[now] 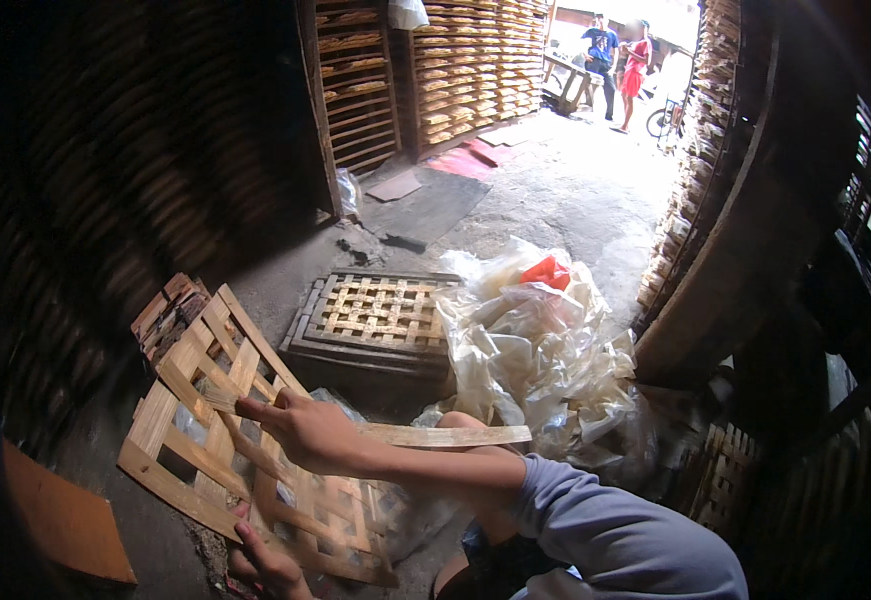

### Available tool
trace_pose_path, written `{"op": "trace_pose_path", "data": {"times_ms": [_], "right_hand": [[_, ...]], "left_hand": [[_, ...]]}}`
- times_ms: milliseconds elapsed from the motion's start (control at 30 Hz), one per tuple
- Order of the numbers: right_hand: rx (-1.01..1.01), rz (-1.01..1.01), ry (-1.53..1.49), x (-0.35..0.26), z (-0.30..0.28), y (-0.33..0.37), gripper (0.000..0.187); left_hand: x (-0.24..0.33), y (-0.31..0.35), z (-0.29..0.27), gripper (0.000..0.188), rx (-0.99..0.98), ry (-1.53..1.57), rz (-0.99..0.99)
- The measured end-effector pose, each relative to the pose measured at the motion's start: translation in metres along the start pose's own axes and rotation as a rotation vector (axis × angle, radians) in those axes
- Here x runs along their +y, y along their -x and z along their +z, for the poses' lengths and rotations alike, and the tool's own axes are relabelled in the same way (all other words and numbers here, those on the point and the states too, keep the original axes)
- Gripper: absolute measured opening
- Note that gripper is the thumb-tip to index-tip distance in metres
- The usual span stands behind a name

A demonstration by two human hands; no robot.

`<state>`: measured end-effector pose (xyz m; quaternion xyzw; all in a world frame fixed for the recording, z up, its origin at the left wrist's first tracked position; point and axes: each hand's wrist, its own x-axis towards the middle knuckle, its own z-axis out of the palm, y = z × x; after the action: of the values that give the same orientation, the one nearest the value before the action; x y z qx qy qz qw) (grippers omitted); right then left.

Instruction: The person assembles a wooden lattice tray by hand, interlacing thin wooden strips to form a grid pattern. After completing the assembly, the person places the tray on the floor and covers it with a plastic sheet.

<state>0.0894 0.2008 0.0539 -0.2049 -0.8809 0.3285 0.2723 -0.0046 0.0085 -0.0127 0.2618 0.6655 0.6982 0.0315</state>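
While L hand (271,570) fingers grip the tan, woven-slat wooden lattice (218,460) by its near edge, tilted low over grey floor (546,215), R hand (316,430) fingers pinch a pale, flat wooden strip (456,436); lattice prob. light, springy, splittable: hold rim.

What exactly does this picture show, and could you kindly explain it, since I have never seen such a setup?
Certainly. There is no machine here: a person works bare-handed, and the single picture comes from a wide fisheye camera worn on the head, looking down, which is why straight edges bend near the rim.

The right hand, on the grey-sleeved arm, holds a pale flat strip over a woven lattice panel. The left hand, lower down, grips that panel's near edge; its fingers are mostly hidden.

Beyond, on the ground, lie another woven piece on a dark frame and a crumpled heap of plastic sheeting.
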Motion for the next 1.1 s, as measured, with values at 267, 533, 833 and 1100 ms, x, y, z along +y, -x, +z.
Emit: {"op": "trace_pose_path", "data": {"times_ms": [267, 533, 833, 1100], "right_hand": [[0.020, -0.083, -0.007, 0.008, 0.001, 0.008, 0.046], [-0.019, -0.106, -0.014, 0.012, 0.012, 0.010, 0.054], [-0.050, -0.085, -0.046, -0.004, 0.008, 0.011, 0.053], [0.025, -0.105, -0.005, 0.018, 0.016, 0.007, 0.050]], "left_hand": [[-0.011, -0.011, -0.002, 0.059, 0.035, 0.015, 0.011], [-0.035, -0.012, -0.025, 0.059, -0.053, -0.059, 0.078], [-0.013, 0.000, -0.001, 0.037, 0.169, 0.210, -0.067], [-0.017, -0.010, 0.006, 0.034, 0.051, 0.469, 0.081]]}}
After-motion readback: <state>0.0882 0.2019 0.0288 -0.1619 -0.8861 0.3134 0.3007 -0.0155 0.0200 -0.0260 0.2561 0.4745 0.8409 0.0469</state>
